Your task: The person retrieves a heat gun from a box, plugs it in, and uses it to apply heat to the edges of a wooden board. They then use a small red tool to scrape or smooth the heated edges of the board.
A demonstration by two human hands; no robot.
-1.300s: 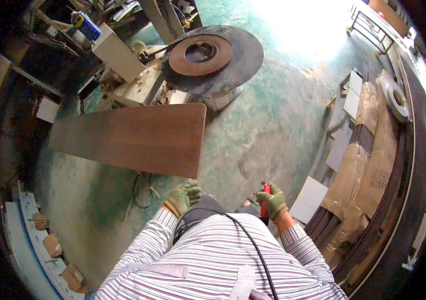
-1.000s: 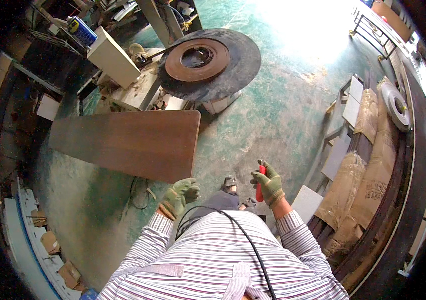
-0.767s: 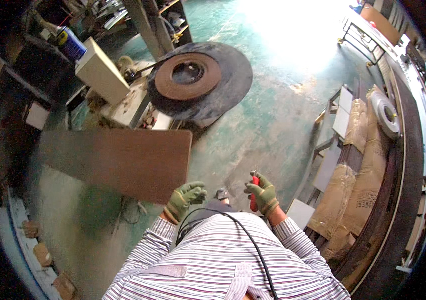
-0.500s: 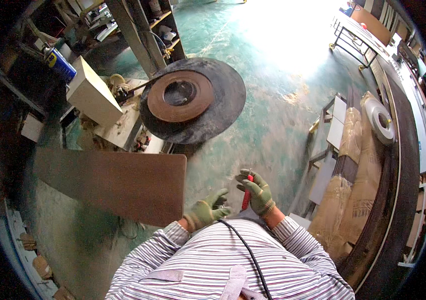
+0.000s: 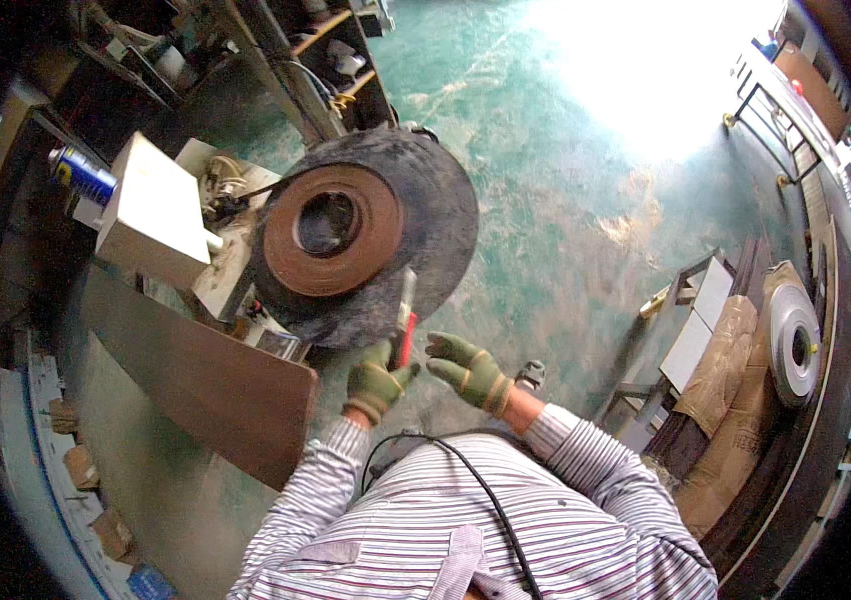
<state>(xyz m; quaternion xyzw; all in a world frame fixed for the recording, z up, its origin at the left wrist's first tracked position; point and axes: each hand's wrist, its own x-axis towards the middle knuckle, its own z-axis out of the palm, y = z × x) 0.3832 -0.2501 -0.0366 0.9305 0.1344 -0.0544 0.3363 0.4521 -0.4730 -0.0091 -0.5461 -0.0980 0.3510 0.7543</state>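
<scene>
My left hand (image 5: pixel 378 385), in a green glove, grips a red-handled tool (image 5: pixel 408 330) with a long silver end pointing up toward the large black disc (image 5: pixel 438 240). A coil of brown band (image 5: pixel 366 185) lies on that disc. My gloved right hand (image 5: pixel 468 370) is open beside the tool, its fingers stretched toward the left. A long brown board (image 5: pixel 226 410) lies left of my left hand, below a white box (image 5: pixel 151 205) and a blue can (image 5: pixel 84 172) on the cluttered machine.
A shelving unit (image 5: pixel 351 75) stands beyond the disc. Wrapped brown bundles (image 5: pixel 721 400), a metal rack (image 5: pixel 686 340) and a white coil (image 5: pixel 786 330) line the right. A wheeled trolley (image 5: pixel 786 110) is farther back. Small cartons (image 5: pixel 106 530) sit at lower left, and green floor (image 5: pixel 566 220) lies ahead.
The red tool has passed from my right hand to my left. My right hand has opened. The disc and machine appear lower and further left; the view has shifted forward.
</scene>
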